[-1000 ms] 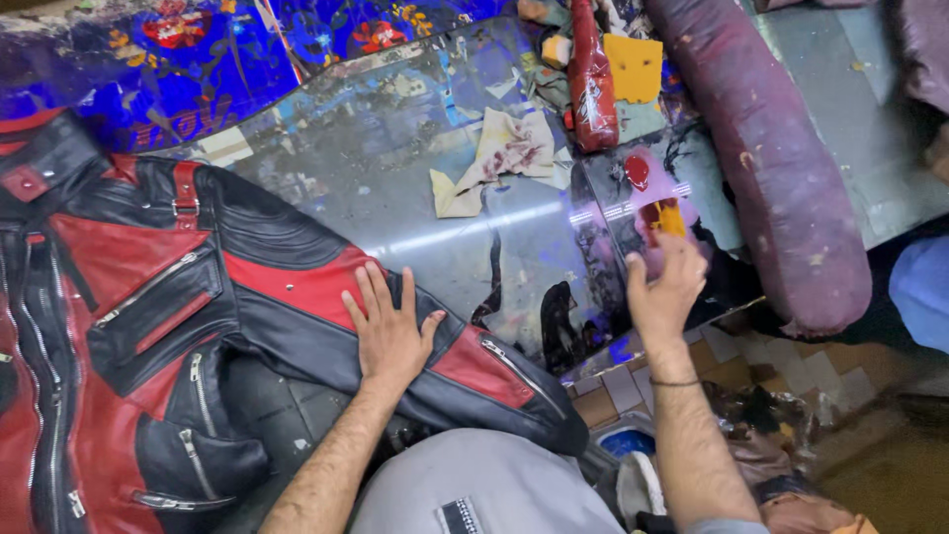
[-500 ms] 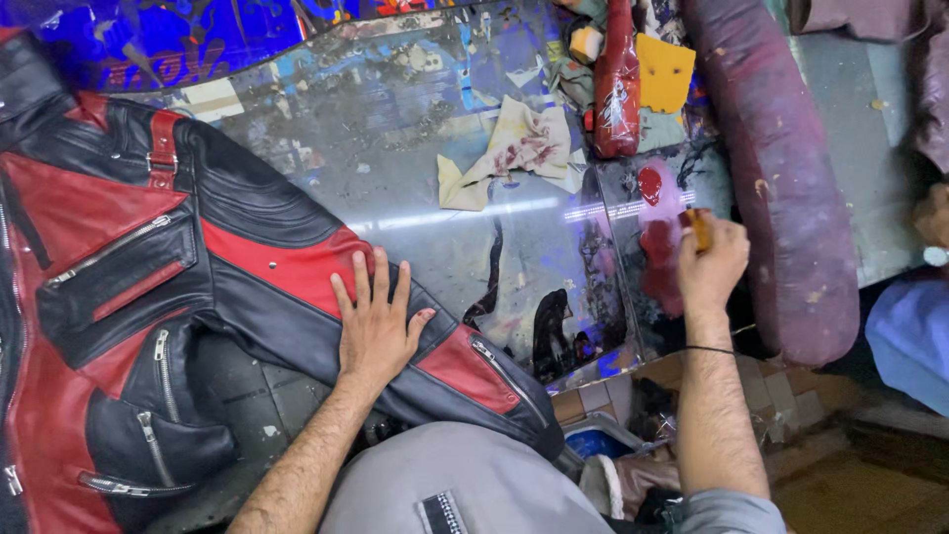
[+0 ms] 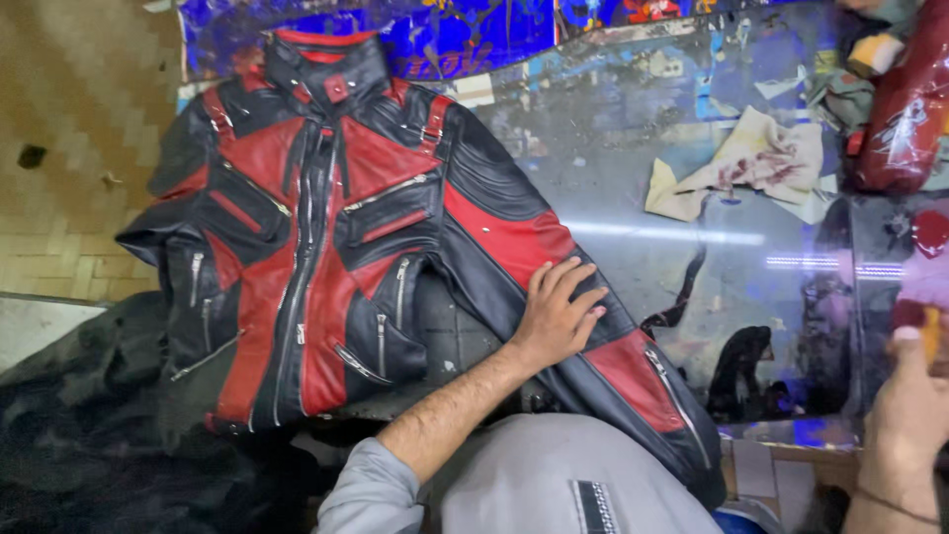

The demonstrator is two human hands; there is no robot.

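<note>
A red and black leather jacket lies spread face up across the left part of the glass-topped counter, its collar toward the far edge and its hem hanging near the near edge. One sleeve runs out diagonally toward the near right corner of the counter.

The left hand rests flat on that sleeve, palm down, fingers spread and straight, gripping nothing; it presses on the black leather just beside a red panel.

The right hand is at the right edge of the counter, partly cut off by the frame. Its fingers are curled around a small orange thing, of which only a sliver shows above the thumb; what it is cannot be told.

A crumpled cream cloth with dark red stains lies on the glass toward the far right, well apart from both hands. Beyond it, at the far right corner, a glossy dark red leather piece lies on the counter. Under the glass, bright blue printed sheets show along the far edge. Dark fabric is heaped off the near left corner, below the jacket's hem.
</note>
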